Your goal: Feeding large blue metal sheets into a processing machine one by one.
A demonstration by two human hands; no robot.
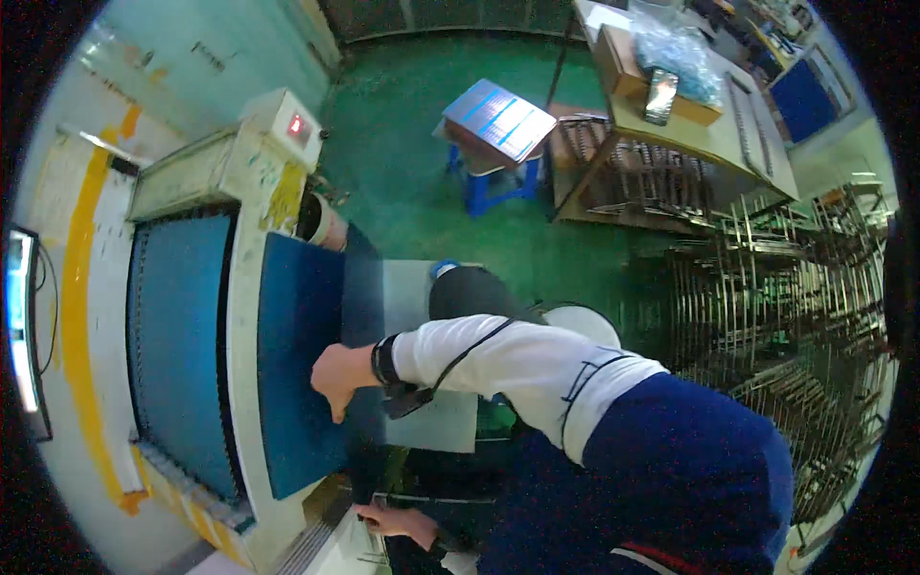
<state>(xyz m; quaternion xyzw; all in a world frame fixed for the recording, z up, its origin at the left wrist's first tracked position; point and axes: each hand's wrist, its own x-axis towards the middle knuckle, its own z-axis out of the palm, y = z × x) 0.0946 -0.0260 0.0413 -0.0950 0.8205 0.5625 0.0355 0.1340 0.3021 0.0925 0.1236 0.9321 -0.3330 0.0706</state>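
Observation:
A dark blue sheet (302, 316) stands or leans in front of a machine opening, and a darker strip of it shows on the near side. My right hand (337, 377) is at its near edge, fingers curled over and thumb pointing down. Lower down, my left hand (398, 522) pinches the sheet's bottom corner; part of that grip is in shadow. Beyond it, a lighter blue sheet (182, 345) lies inside the machine frame (247, 326). A pale board (431, 422) sits below my right forearm, which wears a black wrist strap.
A control box (292, 125) with a red display tops the machine. A blue stool (498, 187) holds a stack of sheets. A table (661, 134) carries a cardboard box (621, 62) and plastic bags. Metal racks (767, 326) crowd the right side. A screen (24, 326) glows at far left.

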